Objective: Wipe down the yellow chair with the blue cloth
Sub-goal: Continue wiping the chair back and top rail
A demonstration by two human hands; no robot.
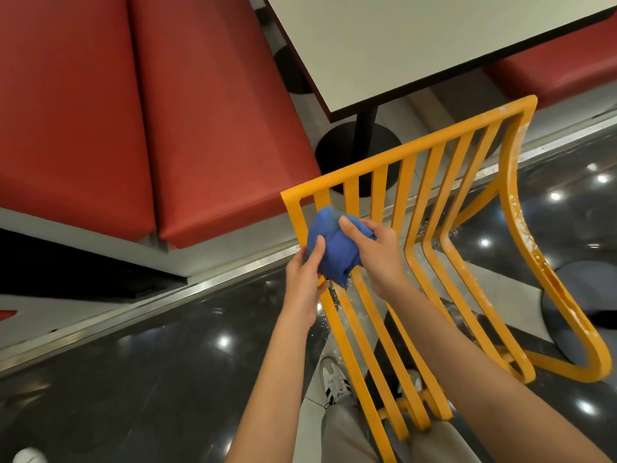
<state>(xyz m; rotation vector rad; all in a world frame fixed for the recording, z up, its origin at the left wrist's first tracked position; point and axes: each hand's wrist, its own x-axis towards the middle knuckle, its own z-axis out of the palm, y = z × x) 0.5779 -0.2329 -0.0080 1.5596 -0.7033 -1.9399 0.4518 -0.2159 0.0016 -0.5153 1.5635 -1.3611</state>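
Both hands — left hand [302, 282] and right hand [374, 253] — clutch the bunched blue cloth [332, 245] near the yellow chair [467, 202]'s top-left corner; white specks along its right edge suggest wiping remains.

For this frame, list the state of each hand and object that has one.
Blue cloth: bunched, gripped by both hands.
Left hand: closed on cloth.
Right hand: closed on cloth.
Yellow slatted metal chair: whitish specks on its right frame.
White table: bare.

Single head-worn view, wide-angle, looking steeply down, close over yellow chair [434, 228], floor [133, 379] below
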